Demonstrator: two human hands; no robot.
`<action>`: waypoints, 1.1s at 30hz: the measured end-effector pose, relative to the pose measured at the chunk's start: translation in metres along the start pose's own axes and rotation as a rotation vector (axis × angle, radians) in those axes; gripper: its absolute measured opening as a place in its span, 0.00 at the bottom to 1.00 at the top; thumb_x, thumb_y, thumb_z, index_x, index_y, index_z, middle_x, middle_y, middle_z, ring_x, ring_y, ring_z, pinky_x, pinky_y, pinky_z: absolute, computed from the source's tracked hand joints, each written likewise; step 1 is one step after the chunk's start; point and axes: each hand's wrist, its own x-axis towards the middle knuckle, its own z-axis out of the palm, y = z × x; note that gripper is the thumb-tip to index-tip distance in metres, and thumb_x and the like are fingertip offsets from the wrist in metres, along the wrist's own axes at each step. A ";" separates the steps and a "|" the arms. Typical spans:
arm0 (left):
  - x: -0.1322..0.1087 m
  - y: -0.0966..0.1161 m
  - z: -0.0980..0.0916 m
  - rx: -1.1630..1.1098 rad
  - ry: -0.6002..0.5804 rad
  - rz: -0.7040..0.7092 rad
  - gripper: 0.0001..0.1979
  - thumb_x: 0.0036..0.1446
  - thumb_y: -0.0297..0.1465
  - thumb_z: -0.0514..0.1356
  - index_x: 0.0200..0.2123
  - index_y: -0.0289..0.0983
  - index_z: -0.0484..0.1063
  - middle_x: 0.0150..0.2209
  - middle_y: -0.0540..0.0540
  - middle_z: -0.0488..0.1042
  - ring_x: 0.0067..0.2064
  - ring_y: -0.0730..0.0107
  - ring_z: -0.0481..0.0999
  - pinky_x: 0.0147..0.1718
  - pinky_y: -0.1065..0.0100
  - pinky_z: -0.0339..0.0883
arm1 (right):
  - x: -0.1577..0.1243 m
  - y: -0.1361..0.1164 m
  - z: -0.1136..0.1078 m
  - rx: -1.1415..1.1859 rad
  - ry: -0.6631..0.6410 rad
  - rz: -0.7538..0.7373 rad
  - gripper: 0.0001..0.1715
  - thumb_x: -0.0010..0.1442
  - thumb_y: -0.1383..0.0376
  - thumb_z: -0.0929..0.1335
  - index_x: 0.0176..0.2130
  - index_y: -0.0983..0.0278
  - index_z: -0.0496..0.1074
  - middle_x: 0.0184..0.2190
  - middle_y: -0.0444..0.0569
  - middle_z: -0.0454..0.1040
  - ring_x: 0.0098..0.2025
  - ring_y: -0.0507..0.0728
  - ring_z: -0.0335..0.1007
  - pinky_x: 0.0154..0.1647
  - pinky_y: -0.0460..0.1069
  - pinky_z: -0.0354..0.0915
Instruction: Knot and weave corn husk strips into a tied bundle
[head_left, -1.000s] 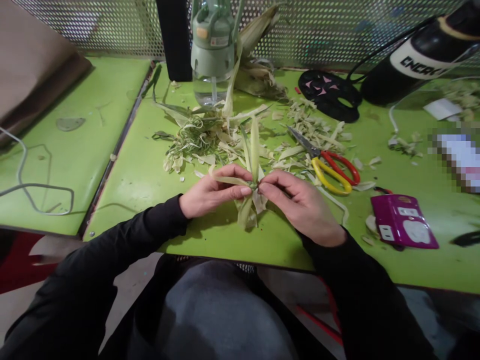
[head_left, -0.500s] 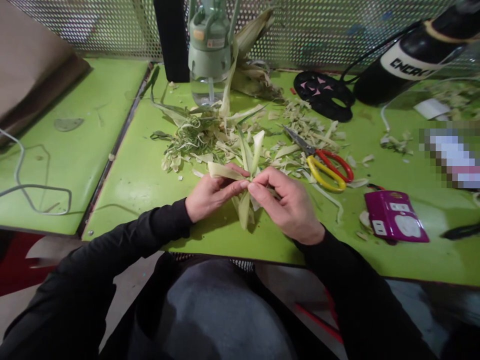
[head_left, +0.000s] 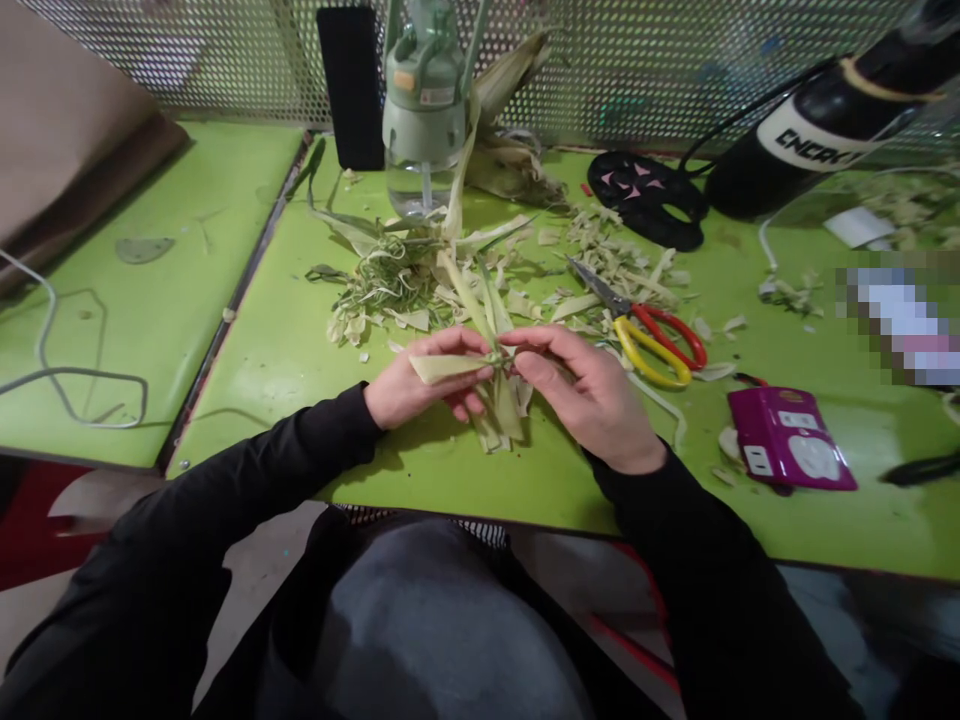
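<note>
Between my hands, just over the front part of the green table [head_left: 262,400], is a woven piece of corn husk strips [head_left: 504,405], with strips sticking out to the left, away from me and toward me. My left hand [head_left: 431,375] grips it from the left, thumb along a pale strip and fingers partly under it. From the right, my right hand [head_left: 589,395] pinches at the knotted middle with thumb and forefinger. Which strip is between those fingertips is hard to make out. Scissors [head_left: 652,340] with red and yellow handles lie beyond my right hand, blades partly apart.
Husk scraps [head_left: 397,275] are heaped behind my hands. A water bottle [head_left: 425,130], a black phone-like slab [head_left: 352,90] and whole husks [head_left: 514,170] stand at the back. To the right are a purple box [head_left: 791,440], a black bottle [head_left: 795,140] and a black palette-shaped object [head_left: 645,197].
The woven piece has turned in my hands; a strip that stood upright now leans away to the left. My right fingers have opened a little and shifted slightly right.
</note>
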 end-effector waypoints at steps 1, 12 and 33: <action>0.000 -0.001 0.000 0.005 -0.010 -0.017 0.22 0.50 0.41 0.70 0.40 0.35 0.67 0.30 0.51 0.75 0.23 0.78 0.76 0.20 0.77 0.68 | 0.000 0.000 0.000 -0.047 -0.010 -0.041 0.14 0.65 0.56 0.67 0.47 0.58 0.75 0.42 0.49 0.78 0.42 0.57 0.74 0.45 0.54 0.68; 0.001 -0.002 -0.004 -0.157 -0.027 -0.005 0.19 0.47 0.36 0.73 0.36 0.35 0.70 0.31 0.49 0.77 0.31 0.73 0.79 0.36 0.68 0.74 | -0.004 0.003 0.002 -0.138 -0.017 -0.094 0.16 0.62 0.59 0.70 0.51 0.58 0.73 0.46 0.50 0.78 0.45 0.59 0.75 0.48 0.56 0.70; -0.002 -0.002 0.005 -0.278 0.024 0.069 0.19 0.45 0.41 0.73 0.33 0.34 0.75 0.28 0.50 0.80 0.27 0.74 0.79 0.29 0.73 0.74 | 0.001 0.002 0.007 0.735 0.037 0.204 0.18 0.63 0.49 0.66 0.44 0.57 0.70 0.32 0.43 0.74 0.30 0.53 0.72 0.32 0.49 0.71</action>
